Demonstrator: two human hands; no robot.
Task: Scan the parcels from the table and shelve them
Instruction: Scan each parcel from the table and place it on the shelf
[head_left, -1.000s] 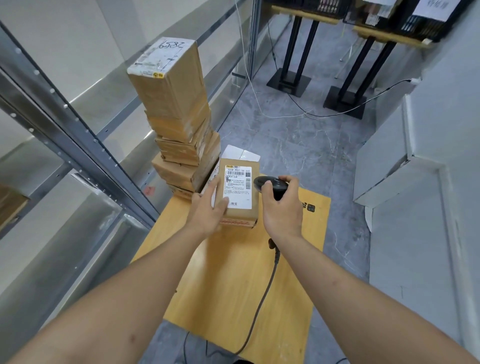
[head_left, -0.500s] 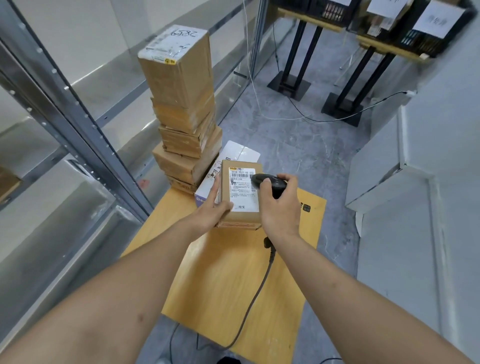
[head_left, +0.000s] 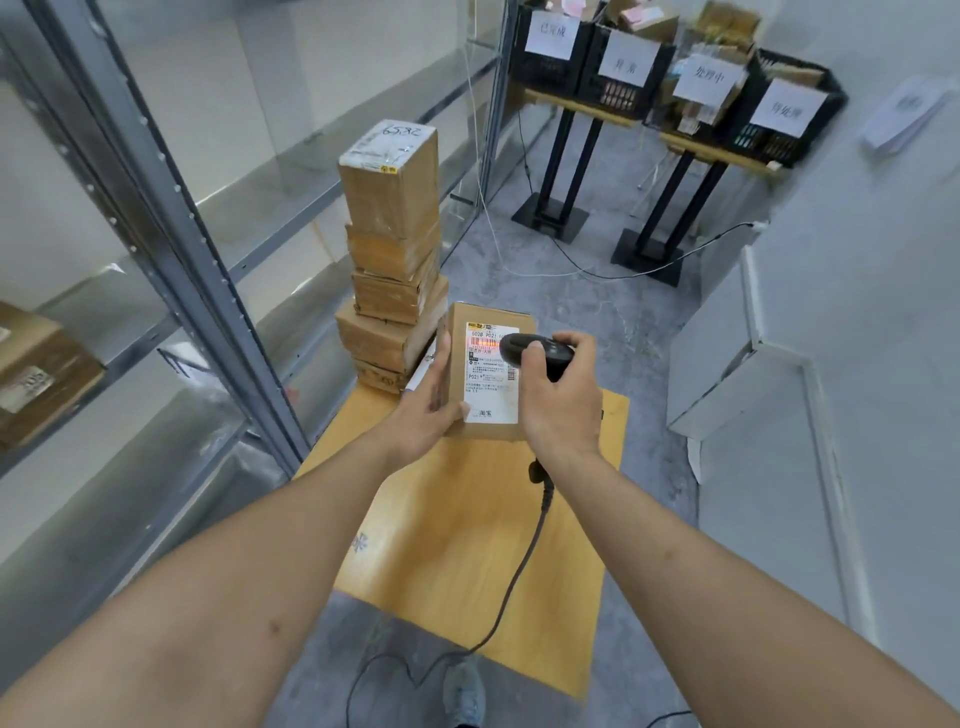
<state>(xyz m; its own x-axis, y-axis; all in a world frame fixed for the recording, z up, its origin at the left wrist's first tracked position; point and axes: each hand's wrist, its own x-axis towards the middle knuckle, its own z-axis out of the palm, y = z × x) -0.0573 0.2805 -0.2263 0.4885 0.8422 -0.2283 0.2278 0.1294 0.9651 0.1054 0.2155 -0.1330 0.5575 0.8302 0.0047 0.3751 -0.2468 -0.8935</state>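
1. The left hand (head_left: 434, 410) grips the parcel (head_left: 488, 371) by its left edge, tilting the label upward above the worktop (head_left: 467, 551); likely so the barcode faces the reader.
2. The right hand (head_left: 563, 402) wraps the scanner (head_left: 535, 351); its red light falls on the barcode.
3. A stack of parcels (head_left: 395, 270) waits behind; the shelf rack (head_left: 171, 244) stands left, within reach.

A narrow grey storeroom with metal racking (head_left: 171, 244) on our left.

We see a grey marbled floor (head_left: 587, 312) running to the far end, where black crates (head_left: 623, 67) with white paper labels sit on wooden stands with black legs (head_left: 558, 156). Thin cables (head_left: 571, 265) trail across the floor there. On the right stands a pale wall (head_left: 872, 322) with a white angled panel (head_left: 727, 374) against it.
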